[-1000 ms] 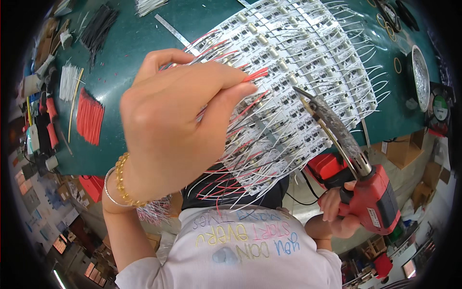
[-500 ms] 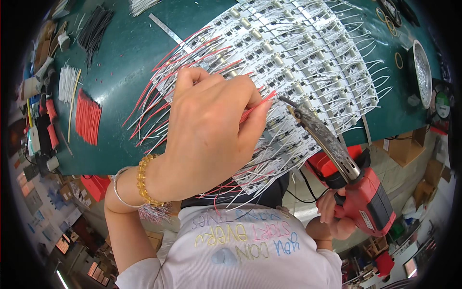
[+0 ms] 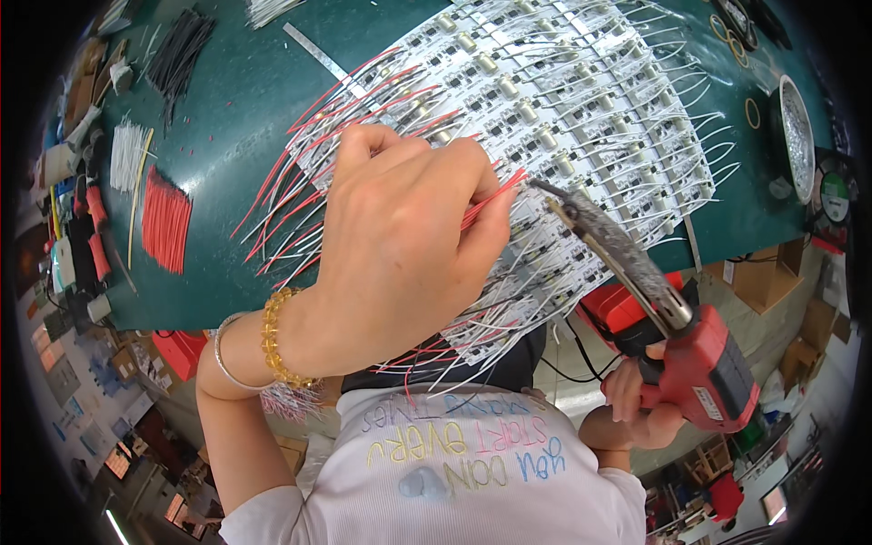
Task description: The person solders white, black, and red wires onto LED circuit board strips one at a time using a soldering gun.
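Note:
My left hand point(image 3: 400, 232) is closed, pinching several thin red wires point(image 3: 495, 196) between thumb and fingers, their ends pointing right. It hovers over a panel of white circuit boards point(image 3: 545, 186), which carries rows of small black and silver parts. White and red wires trail from the panel's edges. My right hand point(image 3: 640, 409) is wrapped around the handle of a red and black soldering gun point(image 3: 699, 368). The gun's dark tip point(image 3: 538, 184) sits beside the wire ends, over the boards; whether it touches them I cannot tell.
On the green table point(image 3: 227, 100), bundles of red wires point(image 3: 167, 222), white wires point(image 3: 129, 159) and black wires point(image 3: 179, 54) lie to the left. A metal strip point(image 3: 318, 54) sticks out from beneath the panel. A round metal bowl point(image 3: 796, 136) stands at the right edge.
The soldering gun's body has shifted slightly right, along with my right hand. My left hand has moved a little to the right, still pinching the red wires.

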Motion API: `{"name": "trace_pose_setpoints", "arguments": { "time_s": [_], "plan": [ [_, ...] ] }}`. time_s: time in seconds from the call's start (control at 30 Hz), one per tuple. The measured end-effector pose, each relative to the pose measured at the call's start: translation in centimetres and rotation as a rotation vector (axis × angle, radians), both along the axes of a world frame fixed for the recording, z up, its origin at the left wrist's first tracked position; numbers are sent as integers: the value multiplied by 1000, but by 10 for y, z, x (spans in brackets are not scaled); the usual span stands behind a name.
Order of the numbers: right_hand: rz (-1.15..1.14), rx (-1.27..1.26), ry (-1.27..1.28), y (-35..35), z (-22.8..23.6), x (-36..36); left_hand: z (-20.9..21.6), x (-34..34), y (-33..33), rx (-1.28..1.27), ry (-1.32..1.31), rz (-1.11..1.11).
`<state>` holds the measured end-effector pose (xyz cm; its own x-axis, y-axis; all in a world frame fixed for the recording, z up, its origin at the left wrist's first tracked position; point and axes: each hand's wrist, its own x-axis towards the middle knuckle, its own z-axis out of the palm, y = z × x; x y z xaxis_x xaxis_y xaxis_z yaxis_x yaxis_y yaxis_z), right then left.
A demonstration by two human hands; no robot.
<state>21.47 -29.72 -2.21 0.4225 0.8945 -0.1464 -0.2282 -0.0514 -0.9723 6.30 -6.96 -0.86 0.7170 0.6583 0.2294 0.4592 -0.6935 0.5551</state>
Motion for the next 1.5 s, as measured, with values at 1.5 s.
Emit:
{"name": "trace_pose_setpoints", "arguments": {
  "time_s": [1.5],
  "plan": [
    [-165, 47, 77, -2, -4, 0, 33, -27, -6, 45, 8, 223]
  ]
}}
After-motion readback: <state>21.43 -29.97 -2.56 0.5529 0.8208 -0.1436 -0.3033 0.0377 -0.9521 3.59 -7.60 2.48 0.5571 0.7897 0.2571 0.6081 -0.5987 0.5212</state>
